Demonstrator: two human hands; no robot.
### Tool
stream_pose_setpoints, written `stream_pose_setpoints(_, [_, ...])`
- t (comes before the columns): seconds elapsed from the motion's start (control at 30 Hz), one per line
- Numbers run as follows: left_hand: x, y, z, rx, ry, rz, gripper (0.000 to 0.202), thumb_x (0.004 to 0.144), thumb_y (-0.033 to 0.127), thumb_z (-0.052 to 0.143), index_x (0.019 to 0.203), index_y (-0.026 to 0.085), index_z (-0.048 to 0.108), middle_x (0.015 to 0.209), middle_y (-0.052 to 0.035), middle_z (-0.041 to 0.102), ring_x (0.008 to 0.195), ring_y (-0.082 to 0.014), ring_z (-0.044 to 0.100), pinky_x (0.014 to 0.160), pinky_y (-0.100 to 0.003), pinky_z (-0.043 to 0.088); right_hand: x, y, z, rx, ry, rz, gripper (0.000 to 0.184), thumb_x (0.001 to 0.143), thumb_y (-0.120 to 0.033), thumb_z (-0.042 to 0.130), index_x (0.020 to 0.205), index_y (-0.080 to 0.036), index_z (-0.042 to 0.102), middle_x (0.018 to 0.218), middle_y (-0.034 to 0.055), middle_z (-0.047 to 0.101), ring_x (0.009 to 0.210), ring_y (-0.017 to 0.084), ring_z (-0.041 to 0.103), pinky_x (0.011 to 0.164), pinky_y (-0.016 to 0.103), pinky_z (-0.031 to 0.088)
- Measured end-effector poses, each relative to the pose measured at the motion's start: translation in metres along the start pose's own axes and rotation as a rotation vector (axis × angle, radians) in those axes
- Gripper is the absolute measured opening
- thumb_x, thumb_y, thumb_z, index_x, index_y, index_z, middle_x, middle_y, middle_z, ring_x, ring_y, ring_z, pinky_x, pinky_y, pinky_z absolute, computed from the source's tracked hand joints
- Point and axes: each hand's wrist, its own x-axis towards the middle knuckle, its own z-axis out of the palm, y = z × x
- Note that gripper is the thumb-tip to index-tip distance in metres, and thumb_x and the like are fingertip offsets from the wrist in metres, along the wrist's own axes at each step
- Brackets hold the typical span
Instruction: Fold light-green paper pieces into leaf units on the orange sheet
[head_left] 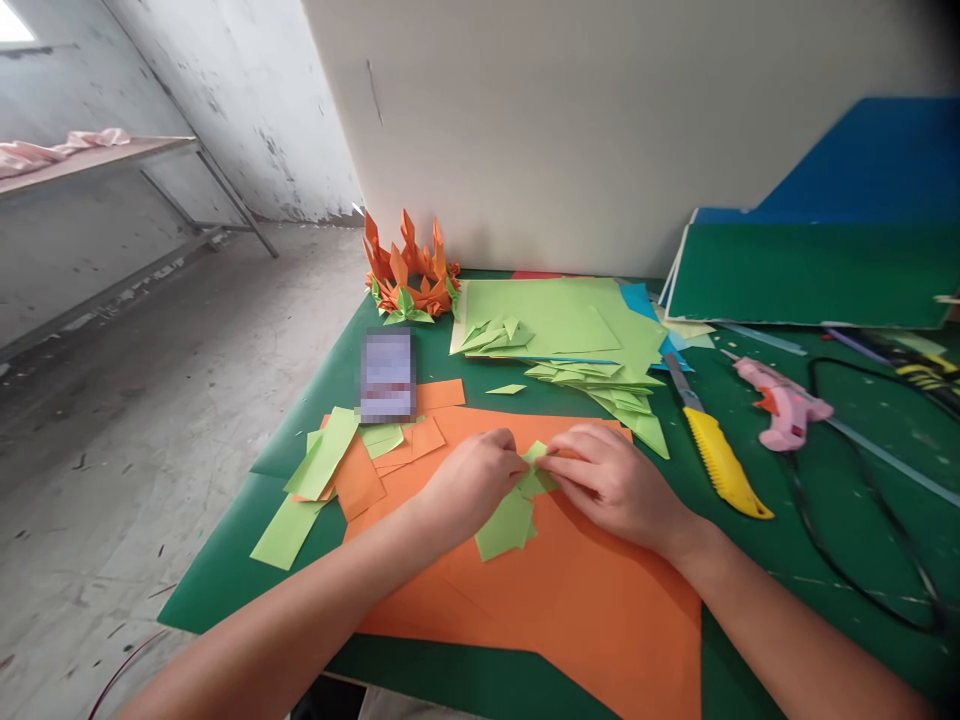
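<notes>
Between my fingertips is a small piece of green paper (537, 453), partly folded. My left hand (480, 475) pinches its left side, while my right hand (611, 480) grips the right side with curled fingers. Just below, loose green paper pieces (504, 530) lie on a large orange sheet (600, 600). To the left are cut green strips (289, 532) and orange strips (358, 480), overlapping in a loose heap. Folded green paper pieces (619, 385) are bunched beyond my right hand, and more rest on a light green sheet (570, 305).
An orange and green paper crown (409, 270) stands at the table's back left, behind a phone-like blurred rectangle (388, 375). On the right lie a yellow utility knife (720, 460), blade out, and a pink glue gun (784, 400) with a black cord (862, 580). Green boards (810, 275) lean behind.
</notes>
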Motion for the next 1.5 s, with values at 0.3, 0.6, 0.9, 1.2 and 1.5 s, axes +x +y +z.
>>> stream_pose_setpoints(0.3, [0.003,-0.005,0.001,-0.162,0.012,-0.043,0.025,0.088,0.015,0.053,0.072,0.017,0.072,0.080,-0.0021,0.055,0.064,-0.0106,0.053,0.059,-0.021,0.039,0.003,-0.011,0.003,0.035,-0.130,-0.138,0.027,0.097,-0.018,0.043,0.106,-0.020,0.069,0.087,0.0078,0.066,0.084,0.022,0.052,0.075,0.038,0.045])
stream_pose_setpoints(0.6, [0.002,-0.006,0.001,-0.176,0.024,-0.019,0.025,0.088,0.013,0.052,0.074,0.017,0.072,0.079,-0.0018,0.054,0.061,-0.0097,0.052,0.059,-0.020,0.039,0.004,-0.004,0.001,0.095,-0.069,-0.005,0.027,0.095,-0.017,0.045,0.096,-0.021,0.071,0.082,0.0077,0.065,0.078,0.020,0.053,0.068,0.035,0.045])
stream_pose_setpoints(0.9, [0.002,-0.009,0.005,-0.268,0.075,-0.055,0.017,0.084,0.008,0.054,0.083,0.016,0.069,0.084,-0.0022,0.059,0.067,-0.0108,0.057,0.065,-0.021,0.045,0.002,0.009,-0.002,-0.009,0.067,0.133,0.022,0.094,-0.019,0.048,0.099,-0.021,0.070,0.086,0.0072,0.066,0.083,0.021,0.057,0.074,0.037,0.049])
stream_pose_setpoints(1.2, [0.002,-0.012,0.005,-0.496,0.142,-0.148,0.010,0.080,0.019,0.057,0.089,0.019,0.051,0.072,0.0032,0.059,0.064,-0.0104,0.057,0.057,-0.020,0.045,0.004,-0.004,0.010,0.005,-0.038,0.090,0.056,0.096,-0.027,0.049,0.148,-0.029,0.028,0.133,0.0080,0.056,0.123,0.027,0.048,0.100,0.047,0.044])
stream_pose_setpoints(1.5, [0.004,-0.014,-0.001,-0.494,0.088,-0.171,0.008,0.083,0.021,0.054,0.085,0.018,0.062,0.081,-0.0001,0.064,0.067,-0.0105,0.057,0.060,-0.020,0.046,0.005,-0.006,0.008,0.054,-0.027,0.052,0.025,0.097,-0.016,0.043,0.105,-0.027,0.064,0.107,0.0039,0.067,0.103,0.021,0.055,0.091,0.041,0.040])
